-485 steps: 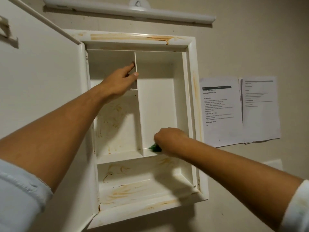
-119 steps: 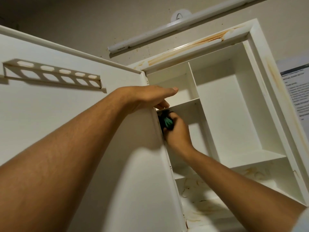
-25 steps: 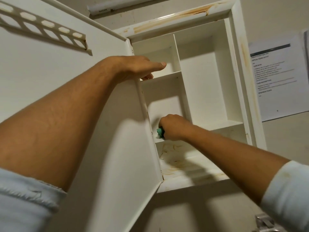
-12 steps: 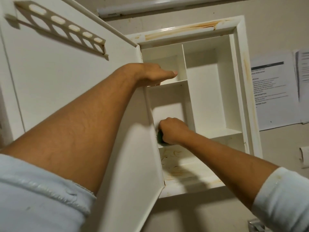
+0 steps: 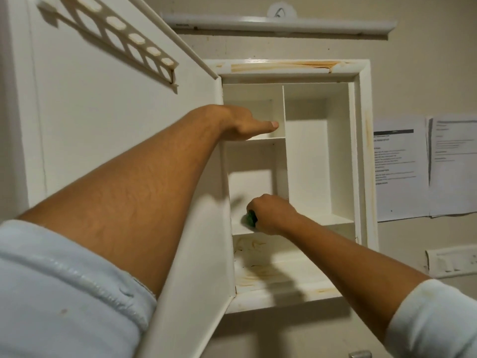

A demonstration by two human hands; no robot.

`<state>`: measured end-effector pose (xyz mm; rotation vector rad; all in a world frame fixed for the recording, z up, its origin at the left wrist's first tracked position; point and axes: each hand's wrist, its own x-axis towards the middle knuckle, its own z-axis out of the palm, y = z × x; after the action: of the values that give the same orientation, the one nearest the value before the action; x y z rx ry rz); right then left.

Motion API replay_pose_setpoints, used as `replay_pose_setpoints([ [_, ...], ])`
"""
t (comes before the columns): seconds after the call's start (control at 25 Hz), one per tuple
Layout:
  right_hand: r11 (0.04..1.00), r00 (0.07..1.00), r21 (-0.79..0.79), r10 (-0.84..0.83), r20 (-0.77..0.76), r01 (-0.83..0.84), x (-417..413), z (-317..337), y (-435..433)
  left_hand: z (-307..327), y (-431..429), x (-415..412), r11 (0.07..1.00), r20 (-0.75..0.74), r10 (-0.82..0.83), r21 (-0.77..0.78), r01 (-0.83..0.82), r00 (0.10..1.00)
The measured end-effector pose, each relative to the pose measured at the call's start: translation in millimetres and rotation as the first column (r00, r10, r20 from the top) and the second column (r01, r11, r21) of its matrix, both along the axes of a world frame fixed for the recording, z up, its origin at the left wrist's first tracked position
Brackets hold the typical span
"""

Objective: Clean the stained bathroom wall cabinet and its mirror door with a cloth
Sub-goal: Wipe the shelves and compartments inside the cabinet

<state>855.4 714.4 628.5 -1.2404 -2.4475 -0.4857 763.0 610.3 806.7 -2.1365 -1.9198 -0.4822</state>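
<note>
The wall cabinet [image 5: 360, 164] hangs upright with its long axis vertical and its open front facing the person. Its mirror door [image 5: 103, 125] is hinged on the left and swung out toward the camera, so only the white inner face with a slotted rack [image 5: 116, 40] shows and the mirror side is turned away. The left hand [image 5: 242, 124] reaches past the door's hinged edge at the level of the small upper-left compartment. One digit is stretched out straight and it holds nothing visible; the other fingers are hidden. It probably steadies the door and the body during the scrubbing. The right hand [image 5: 271, 214] is curled into a fist round a green cloth [image 5: 251, 218], low in the middle-left compartment just above its shelf [image 5: 240, 229]. The cloth is a bunched wad with no clear long axis. It pokes out of the fist to the left, toward the corner where the shelf meets the cabinet's left wall, which suits rubbing into that corner. The upper compartments look white. Orange-brown streaks show in the bottom compartment [image 5: 273, 264], along the top frame [image 5: 281, 66] and down the right frame, so those parts and the mirror likely remain to be cleaned. Printed sheets [image 5: 397, 166] are stuck to the wall on the right.
</note>
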Motion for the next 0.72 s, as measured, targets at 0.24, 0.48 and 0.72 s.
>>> replay_pose_setpoints([
  [0.24, 0.994, 0.991, 0.043, 0.096, 0.098, -0.1, 37, -3, -24, -1, -3, 1, 0.999, 0.023, 0.005, 0.032, -0.005, 1.0],
  [0.48, 0.966, 0.924, 0.168, -0.238, 0.298, 0.195, 3, 8, -3, -11, -14, 2, 0.998, -0.01, 0.011, 0.069, -0.01, 1.0],
  [0.72, 0.973, 0.839, 0.201, -0.202, 0.505, 0.113, 11, 17, -12, -15, -16, 4, 0.999, -0.004, 0.005, 0.046, -0.005, 1.0],
])
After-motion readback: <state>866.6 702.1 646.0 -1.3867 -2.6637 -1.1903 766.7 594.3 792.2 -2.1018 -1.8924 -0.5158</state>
